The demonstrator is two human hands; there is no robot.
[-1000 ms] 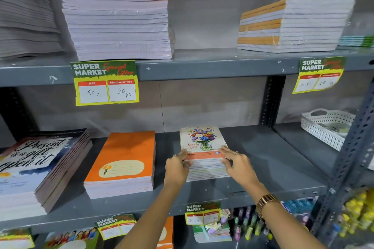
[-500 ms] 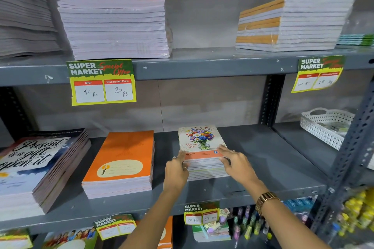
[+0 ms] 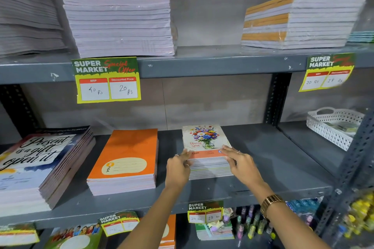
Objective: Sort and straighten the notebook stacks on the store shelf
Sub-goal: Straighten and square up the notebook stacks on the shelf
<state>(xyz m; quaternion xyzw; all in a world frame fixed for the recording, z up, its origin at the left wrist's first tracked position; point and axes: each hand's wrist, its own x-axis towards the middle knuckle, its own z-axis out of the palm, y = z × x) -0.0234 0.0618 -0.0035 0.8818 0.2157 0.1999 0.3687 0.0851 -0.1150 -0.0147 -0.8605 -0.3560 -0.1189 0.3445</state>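
Bare shelf (image 3: 267, 159) open to your right of the floral stack (image 3: 204, 139), narrow gap between it and orange stack (image 3: 129, 153) on your left, upper shelf (image 3: 202, 62) overhead

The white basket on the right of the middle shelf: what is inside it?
The white basket holds some flat greenish items, too blurred to identify. Its perforated wall and the shelf upright hide the rest of its contents.

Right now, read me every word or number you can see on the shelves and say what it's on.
"SUPER MARKET Special Offer", "MRP 40 Rs", "Discounted Price 20 Rs": yellow-green price tag.
"SUPER MARKET", "20 Rs", "18 Rs": right yellow-green tag.
"Present is a gift, open it": large script-cover notebook.
"YOU": orange notebook cover.
Floral notebook script, lower tags: too blurred.
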